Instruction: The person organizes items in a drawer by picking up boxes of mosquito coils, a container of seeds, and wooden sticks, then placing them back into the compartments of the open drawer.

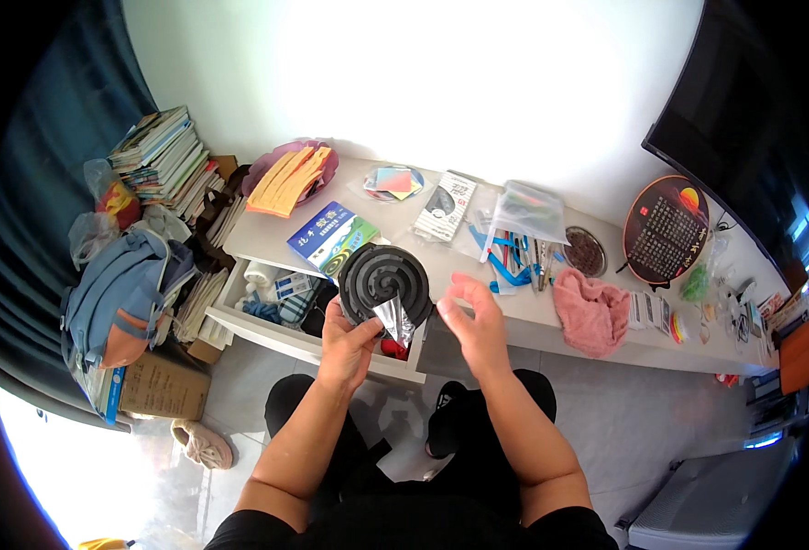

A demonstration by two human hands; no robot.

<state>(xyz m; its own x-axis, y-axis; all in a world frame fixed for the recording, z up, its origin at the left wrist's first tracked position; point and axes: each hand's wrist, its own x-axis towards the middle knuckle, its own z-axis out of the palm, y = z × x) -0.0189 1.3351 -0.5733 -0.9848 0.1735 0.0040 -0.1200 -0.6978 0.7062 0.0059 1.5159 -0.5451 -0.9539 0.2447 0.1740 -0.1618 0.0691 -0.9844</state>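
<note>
Fingers (364,332) of the left hand (343,356) pinching a dark spiral coil (382,274) and silver foil (398,325) by the near rim, above an open drawer (281,344); right hand (480,330) just beside, thumb and fingertips parted, apparently empty. Looks light, stiff, brittle; probably wants broad support along the outer rim. Beyond, pale worktop (267,238) with blue-green box (331,234) and pink cloth (590,312); farther out, stacked books (162,151), backpack (120,293), dark screen (743,119).

The black coil (368,277) partly hides the left hand (346,348); the view's rim cuts off the dark screen (739,128).
</note>
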